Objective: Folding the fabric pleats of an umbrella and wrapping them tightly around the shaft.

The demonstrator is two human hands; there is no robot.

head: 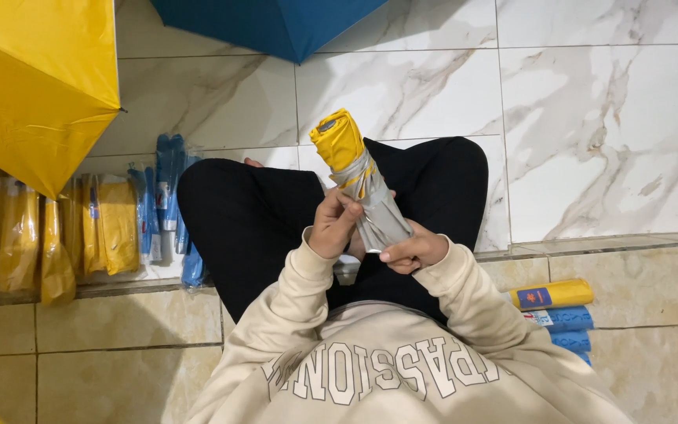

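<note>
Folded umbrella: a yellow folded umbrella (360,182) with a silver-grey underside, rolled up and held tilted over the person's crossed legs, its yellow end pointing up and away from the body.
Left hand: the left hand (333,226) is wrapped around the middle of the roll, fingers closed on the grey fabric near the strap.
Right hand: the right hand (413,252) clasps the lower end of the same roll, fingers curled under it.
Person: seated cross-legged on the floor in black trousers (253,216) and a cream sweatshirt (370,369).
Left of the person: a row of wrapped yellow umbrellas (56,235) and wrapped blue umbrellas (168,204) lying side by side on the floor.
Right of the person: a small stack with one yellow packaged umbrella (552,295) on top of blue packaged umbrellas (563,326).
Overhead: an open yellow umbrella (33,86) at upper left and an open blue umbrella (268,23) at the top edge.
Floor: white marble tiles (590,118) beyond, beige tiles nearer.
</note>
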